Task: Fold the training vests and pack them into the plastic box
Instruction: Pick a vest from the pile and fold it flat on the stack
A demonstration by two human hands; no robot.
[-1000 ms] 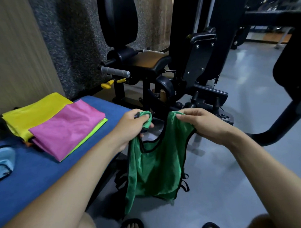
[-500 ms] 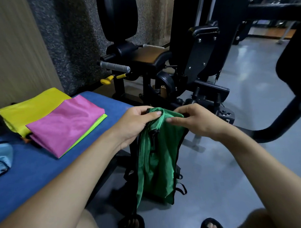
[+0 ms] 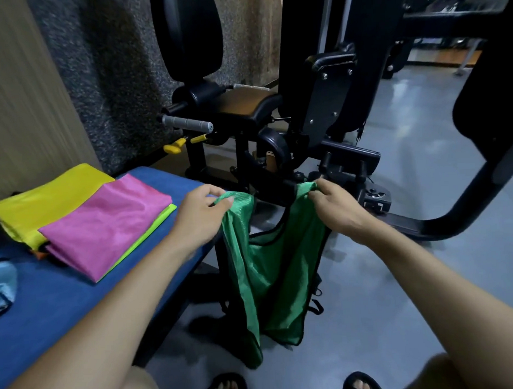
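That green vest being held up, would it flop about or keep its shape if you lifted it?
Probably very floppy: the green vest hangs limp from the left hand and right hand, sagging between them. It looks light, since pinched fingertips carry it. The thin mesh likely slides easily, so folds may slip.

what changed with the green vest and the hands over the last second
Half a second ago the hands had come together, with the vest's shoulder straps bunched side by side. Now the left hand and right hand have drawn apart again, spreading the green vest open as it hangs above the floor. Each hand kept its grip on a strap throughout. The folded pink vest and yellow vest stayed put on the blue bench.
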